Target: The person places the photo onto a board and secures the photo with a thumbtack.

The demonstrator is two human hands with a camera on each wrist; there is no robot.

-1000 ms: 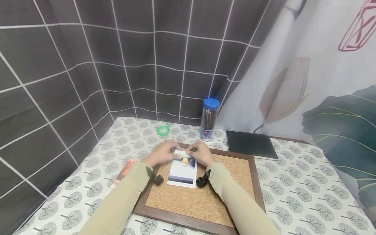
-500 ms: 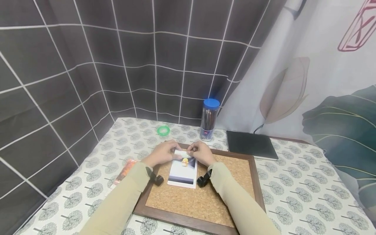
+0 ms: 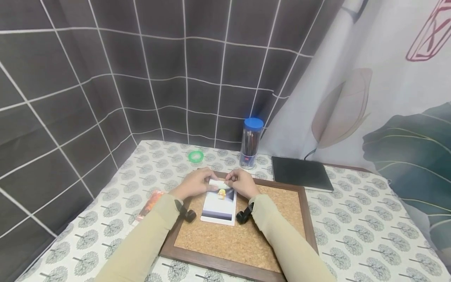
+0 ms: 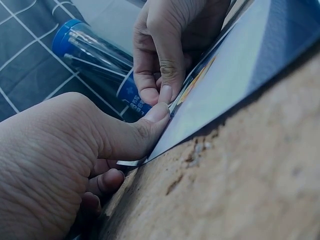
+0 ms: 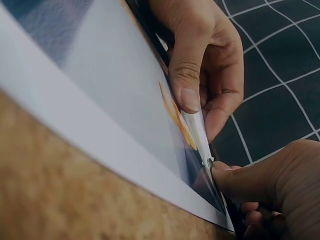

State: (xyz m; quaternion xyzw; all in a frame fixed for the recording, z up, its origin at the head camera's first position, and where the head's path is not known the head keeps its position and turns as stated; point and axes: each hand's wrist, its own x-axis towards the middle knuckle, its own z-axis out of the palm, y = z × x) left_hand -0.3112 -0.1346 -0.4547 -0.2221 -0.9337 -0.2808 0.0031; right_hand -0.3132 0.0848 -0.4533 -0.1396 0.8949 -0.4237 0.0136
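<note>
A white-bordered photo print [image 3: 217, 209] with a small yellow figure lies on a framed corkboard [image 3: 232, 246]. My left hand [image 3: 195, 185] pinches the photo's far edge, thumb on top and the other fingers curled beyond it. Opposite, my right hand [image 3: 244, 185] holds thumb and finger together at the same edge. Along that edge runs a narrow pale strip [image 5: 198, 127], seen in the right wrist view; its near end curls up at the right thumb [image 5: 227, 175]. What the strip is made of cannot be told. The two hands' fingertips are close together.
A green ring [image 3: 195, 156], like a tape roll, lies beyond the board. Behind it stands a clear tube with a blue lid [image 3: 253, 124] holding pencils. A black flat pad [image 3: 301, 173] is at the back right, and a reddish printed sheet [image 3: 149, 205] lies left, partly under the left forearm.
Both hands stay at the photo's far edge. My right fingertips have shifted very slightly to the right; the photo and board look the same.
</note>
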